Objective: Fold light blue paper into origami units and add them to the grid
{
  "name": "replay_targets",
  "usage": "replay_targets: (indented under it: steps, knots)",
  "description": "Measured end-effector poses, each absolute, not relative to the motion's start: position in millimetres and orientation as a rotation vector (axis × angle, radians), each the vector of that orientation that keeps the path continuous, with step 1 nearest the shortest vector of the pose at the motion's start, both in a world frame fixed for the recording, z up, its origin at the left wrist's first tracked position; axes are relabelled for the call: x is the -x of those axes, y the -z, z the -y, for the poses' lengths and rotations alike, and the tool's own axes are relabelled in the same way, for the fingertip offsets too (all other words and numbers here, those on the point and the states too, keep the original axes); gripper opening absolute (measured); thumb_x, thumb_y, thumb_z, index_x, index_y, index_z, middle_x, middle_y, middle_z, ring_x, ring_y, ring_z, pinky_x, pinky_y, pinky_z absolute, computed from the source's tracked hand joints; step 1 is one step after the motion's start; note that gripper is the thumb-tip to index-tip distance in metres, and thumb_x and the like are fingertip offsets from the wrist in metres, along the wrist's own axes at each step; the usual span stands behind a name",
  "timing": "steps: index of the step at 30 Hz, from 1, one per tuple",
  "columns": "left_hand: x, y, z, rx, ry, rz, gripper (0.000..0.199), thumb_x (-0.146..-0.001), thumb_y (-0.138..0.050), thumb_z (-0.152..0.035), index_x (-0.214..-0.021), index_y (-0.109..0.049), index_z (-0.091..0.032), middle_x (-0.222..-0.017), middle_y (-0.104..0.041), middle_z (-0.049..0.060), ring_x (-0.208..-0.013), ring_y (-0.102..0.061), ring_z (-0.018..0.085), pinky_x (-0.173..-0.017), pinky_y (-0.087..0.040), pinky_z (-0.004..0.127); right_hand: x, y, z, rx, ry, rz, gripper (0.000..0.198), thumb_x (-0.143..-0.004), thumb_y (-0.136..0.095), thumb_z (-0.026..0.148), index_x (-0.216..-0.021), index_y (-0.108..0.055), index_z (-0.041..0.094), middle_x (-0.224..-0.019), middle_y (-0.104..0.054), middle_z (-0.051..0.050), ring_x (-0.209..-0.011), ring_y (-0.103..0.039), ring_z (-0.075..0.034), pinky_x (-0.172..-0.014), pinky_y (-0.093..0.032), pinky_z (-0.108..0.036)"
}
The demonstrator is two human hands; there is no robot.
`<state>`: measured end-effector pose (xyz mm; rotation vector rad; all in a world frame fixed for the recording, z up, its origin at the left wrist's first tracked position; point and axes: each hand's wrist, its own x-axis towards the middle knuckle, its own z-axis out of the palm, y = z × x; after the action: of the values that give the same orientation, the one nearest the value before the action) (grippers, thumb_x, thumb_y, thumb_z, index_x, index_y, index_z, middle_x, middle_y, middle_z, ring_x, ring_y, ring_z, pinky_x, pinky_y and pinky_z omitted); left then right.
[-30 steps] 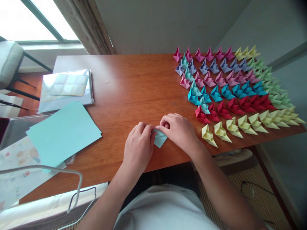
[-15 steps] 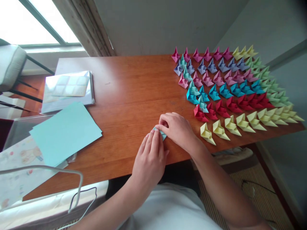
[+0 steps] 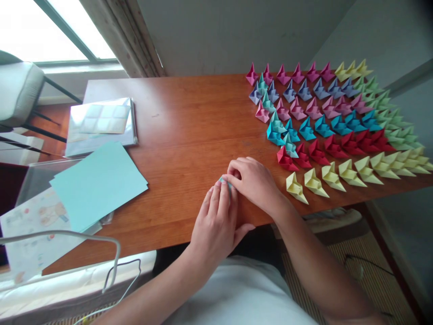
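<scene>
A small folded piece of light-blue paper (image 3: 223, 180) lies on the table near its front edge, mostly hidden under my fingers. My left hand (image 3: 216, 216) rests flat over it, fingers stretched out and pressing it down, with the thumb spread to the right. At the paper's upper right corner, my right hand (image 3: 252, 183) is closed, its thumb and index finger pinched on the edge. To the right stand rows of folded paper boats, among them a yellow boat (image 3: 297, 188), a red boat (image 3: 287, 159) and a light-blue boat (image 3: 289, 145).
Light-blue paper sheets (image 3: 101, 185) lie at the left of the wooden table (image 3: 189, 122). Behind them is a clear-wrapped pack (image 3: 101, 122). A printed sheet (image 3: 37, 234) and a white cable (image 3: 67, 234) are at the near left. A chair (image 3: 20, 92) stands beyond the table.
My left thumb has swung out to the right, away from the fingers. The left fingers cover more of the folded paper. The view has shifted slightly.
</scene>
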<state>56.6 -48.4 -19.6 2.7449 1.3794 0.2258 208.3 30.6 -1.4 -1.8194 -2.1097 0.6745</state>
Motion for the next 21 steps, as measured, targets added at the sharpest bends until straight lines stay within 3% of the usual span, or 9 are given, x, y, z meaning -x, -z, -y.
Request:
replay_targets:
  steps: [7, 16, 21]
  knots:
    - [-61, 15, 45, -2.732, -0.176, -1.404, 0.087, -0.086, -0.047, -0.074, -0.146, -0.047, -0.01, -0.141, -0.054, 0.025, -0.13, -0.051, 0.042, -0.107, -0.045, 0.052, -220, 9, -21, 1.594, -0.734, 1.948, 0.017, -0.097, -0.059, 0.022, -0.081, -0.065, 0.021, -0.085, -0.068, -0.001, -0.085, -0.061, -0.017, -0.079, -0.045, -0.03]
    - [-59, 18, 46, -2.785, -0.271, -1.379, 0.084, -0.092, -0.041, -0.069, -0.141, -0.051, -0.002, -0.141, -0.055, 0.026, -0.133, -0.051, 0.04, -0.111, -0.042, 0.049, -227, 32, 34, 1.47, -0.362, 1.969, 0.031, -0.1, -0.044, 0.011, -0.118, -0.068, 0.016, -0.102, -0.068, -0.01, -0.097, -0.059, -0.022, -0.089, -0.05, -0.038]
    - [-51, 18, 44, -2.848, -0.296, -1.32, 0.082, -0.095, -0.042, -0.064, -0.139, -0.052, 0.004, -0.144, -0.053, 0.027, -0.133, -0.052, 0.039, -0.112, -0.042, 0.046, -226, 34, 48, 1.565, -0.135, 2.19, 0.032, -0.1, -0.05, 0.016, -0.127, -0.066, 0.02, -0.115, -0.067, -0.01, -0.102, -0.057, -0.026, -0.086, -0.047, -0.041]
